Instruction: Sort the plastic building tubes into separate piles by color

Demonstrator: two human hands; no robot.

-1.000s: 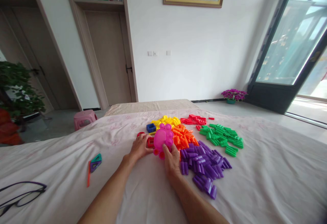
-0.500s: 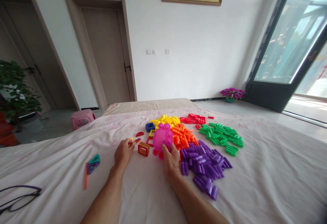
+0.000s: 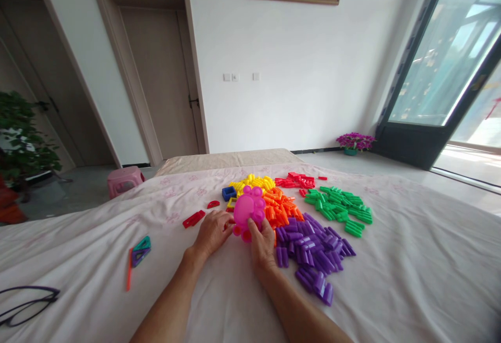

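My right hand (image 3: 261, 238) is closed on a pink paw-shaped plastic piece (image 3: 244, 210), thumb on its near side. Just left of it, my left hand (image 3: 214, 231) has its fingers curled, the tips near the pink piece's lower left edge. A bit of red shows at those fingertips, but what they hold is mostly hidden. Left of that hand lies a flat red piece (image 3: 193, 219). A red half-round piece (image 3: 213, 204), a blue square frame (image 3: 229, 193) and a yellow frame (image 3: 231, 204) lie beyond the left hand.
Sorted heaps of yellow (image 3: 254, 181), orange (image 3: 282, 204), red (image 3: 295, 180), green (image 3: 338, 203) and purple (image 3: 309, 246) plastic pieces spread to the right. Triangular frames (image 3: 141, 251) with an orange stick (image 3: 128, 270) and eyeglasses (image 3: 29, 301) lie left on the cloth (image 3: 97, 244).
My left hand has let go of a red piece, which now lies on the cloth, and moved right to where the stacked orange-red frames stood, hiding them. The right hand still holds the pink piece.
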